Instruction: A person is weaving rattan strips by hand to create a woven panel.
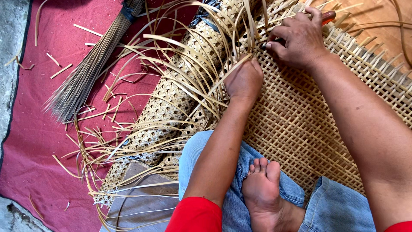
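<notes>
A flat sheet of open-weave cane webbing (300,111) lies across my lap and the floor. My left hand (244,79) is closed and pressed on the sheet's unfinished edge, pinching loose cane strips (189,64) there. Further up, my right hand (298,38) grips a tool with an orange-red handle (328,16), its tip hidden among the strands at the same edge. Long loose strips fan out leftward from the weave. My bare foot (262,184) rests on my blue jeans below the sheet.
A rolled bundle of woven cane (171,99) lies beside the sheet on a red mat (38,129). A stick broom (90,68) lies at upper left. Cut cane scraps litter the mat. Grey concrete floor (8,51) borders it at left.
</notes>
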